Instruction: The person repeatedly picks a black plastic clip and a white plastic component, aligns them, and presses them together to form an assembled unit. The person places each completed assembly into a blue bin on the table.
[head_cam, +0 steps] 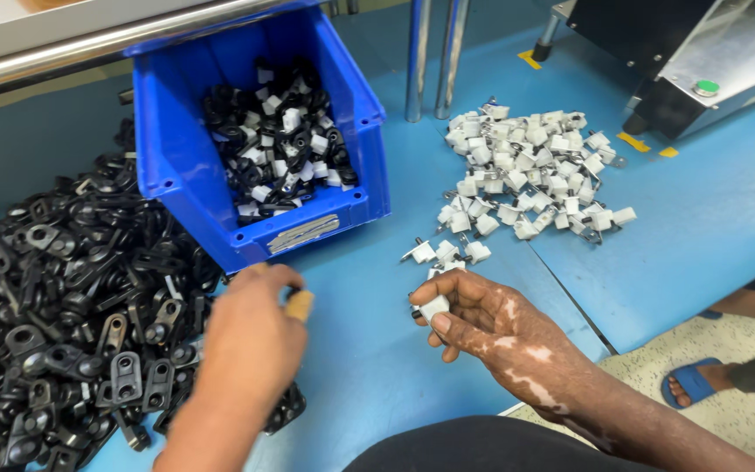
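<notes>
You've got one blue bin (176, 166), two upright metal poles (434, 52) and two heaps — black brackets (54, 297) left, white plugs (530, 170) far right (both too many to count) — plus one green button (705, 87).

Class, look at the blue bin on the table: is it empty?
No, the blue bin holds a heap of black and white parts that covers its bottom.

- A bin (176, 166) sits on the counter (377, 350) at upper centre-left, with mixed parts (277, 140) inside it.
- A pile of flat brackets (54, 297) fills the left of the frame, beside the bin.
- A heap of small plugs (530, 166) lies right of the bin.
- A machine (701, 61) stands at upper right, behind the plugs.
</notes>
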